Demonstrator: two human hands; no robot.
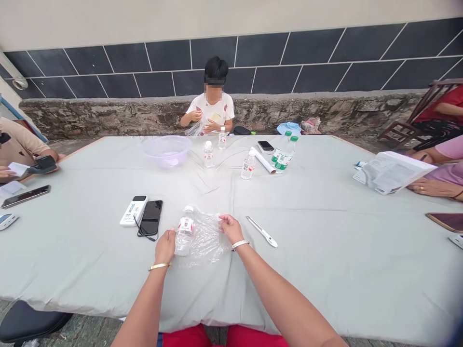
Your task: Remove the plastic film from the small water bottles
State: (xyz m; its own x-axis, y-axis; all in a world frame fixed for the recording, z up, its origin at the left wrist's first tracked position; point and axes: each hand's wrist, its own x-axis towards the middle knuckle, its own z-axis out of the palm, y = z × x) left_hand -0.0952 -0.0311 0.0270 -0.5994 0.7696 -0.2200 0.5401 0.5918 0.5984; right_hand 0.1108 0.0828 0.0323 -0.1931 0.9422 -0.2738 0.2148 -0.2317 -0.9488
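Observation:
A small clear water bottle (185, 232) with a white cap and a red-and-white label is in front of me. My left hand (165, 246) is closed against its left side, fingers curled and partly hidden. Crumpled clear plastic, like a thin bag (208, 238), spreads from the bottle to the right. The fingertips of my right hand (230, 228) pinch its upper right edge. Right of that hand lies a white utility knife (262, 232). A white power bank (133, 211) and a black phone (150, 218) with a short cable lie left of the bottle.
Across the cloth-covered table (311, 270), a person (213, 108) handles clear plastic. Farther back are a purple basin (167, 152), small bottles (248, 164), a white roll (265, 161) and green-capped bottles (285, 155). Seated people flank the table; papers (392, 173) are held at right.

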